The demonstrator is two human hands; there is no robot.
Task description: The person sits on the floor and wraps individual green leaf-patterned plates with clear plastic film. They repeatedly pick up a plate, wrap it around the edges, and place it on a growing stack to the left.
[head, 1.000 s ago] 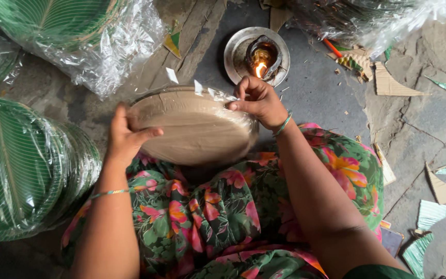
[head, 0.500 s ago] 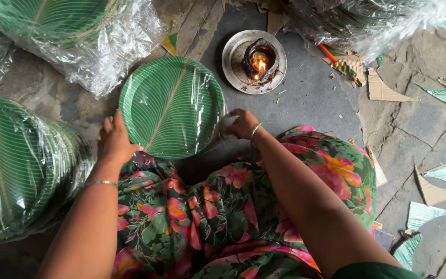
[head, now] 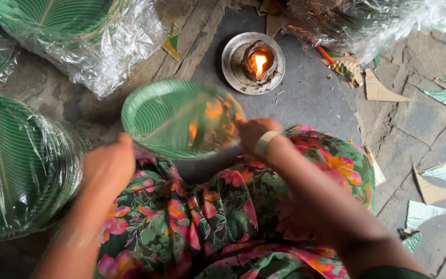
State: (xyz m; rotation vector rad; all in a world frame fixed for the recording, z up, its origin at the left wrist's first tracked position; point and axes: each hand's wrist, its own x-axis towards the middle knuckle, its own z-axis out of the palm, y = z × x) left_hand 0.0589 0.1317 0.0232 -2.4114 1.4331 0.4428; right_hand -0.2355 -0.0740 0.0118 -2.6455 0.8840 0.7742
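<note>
A round green leaf-patterned paper plate (head: 171,116) is held face up over my lap, blurred by motion. My left hand (head: 107,168) is at its near left rim; whether it grips the rim is unclear in the blur. My right hand (head: 254,135) holds the plate's right edge, with a pale bangle on the wrist. Just beyond the plate a small oil lamp with a burning flame (head: 258,61) sits in a round metal dish (head: 233,62) on the floor.
Stacks of green plates wrapped in clear plastic lie at the left (head: 11,165), top left (head: 73,31) and top right (head: 367,20). Cardboard and green paper scraps (head: 440,178) litter the stone floor on the right. My floral skirt (head: 207,222) fills the foreground.
The plate was brown side up, then turned green side up. It has since moved right and nearer the lamp, and my left hand has dropped lower along its rim.
</note>
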